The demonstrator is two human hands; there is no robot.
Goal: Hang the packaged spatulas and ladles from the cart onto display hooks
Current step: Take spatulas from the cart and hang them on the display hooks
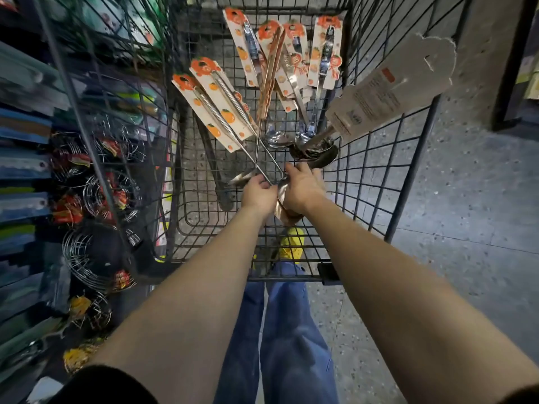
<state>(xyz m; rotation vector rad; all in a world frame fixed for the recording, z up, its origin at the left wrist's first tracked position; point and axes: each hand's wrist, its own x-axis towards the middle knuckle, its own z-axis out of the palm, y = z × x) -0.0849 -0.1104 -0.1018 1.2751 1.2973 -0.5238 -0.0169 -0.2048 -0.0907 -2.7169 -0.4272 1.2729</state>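
- The left grip is curled shut around the thin steel stems, pinching them just below the point where they cross, low in the cart near its front wall.
- The right grip is just beside it, thumb lying toward the left hand and fingers curved down over a polished steel head that runs under the palm; the fingertips themselves are hidden.
- A second shiny head pokes out just left of the left grip.
- From the held stems, two packaged utensils slant up and left, on cream cards printed with orange fruit.
- Near the right grip lie nested ladle bowls. One of these ladles has its card turned blank side up and leans on the cart's right wall.
- More carded ladles lean against the far wall.
- The black wire cart holds all of them, standing on a speckled grey floor.
- To the left, shelving carries wire kitchenware with red labels.
- Below are blue jeans and a yellow shoe.
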